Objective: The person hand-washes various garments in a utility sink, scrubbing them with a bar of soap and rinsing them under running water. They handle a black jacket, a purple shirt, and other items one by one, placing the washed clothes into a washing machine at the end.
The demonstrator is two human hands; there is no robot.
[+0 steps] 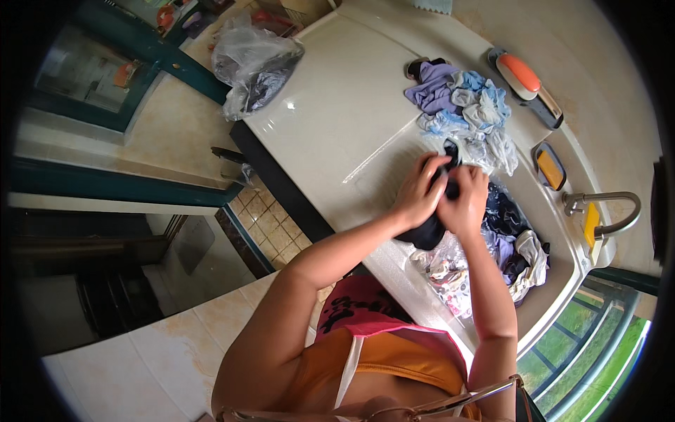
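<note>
A wet black garment (428, 232) is bunched between my two hands at the edge of the sink's ribbed washboard. My left hand (422, 190) grips it from the left, fingers curled over the cloth. Close against it, my right hand (464, 200) clutches the same cloth, thumb near the middle. Part of the garment hangs down towards the front edge of the sink (393, 264). Under and right of my right hand, dark, lilac and white clothes (509, 248) soak in the basin, with a printed white cloth (453, 290) nearer me.
Beyond my hands lies a heap of lilac, blue and white wet clothes (469, 105). Along the back rim are an orange-topped brush (519, 76), a soap dish with yellow soap (550, 168) and a curved metal faucet (622, 198). A clear plastic bag (253, 68) sits at the counter's far left corner.
</note>
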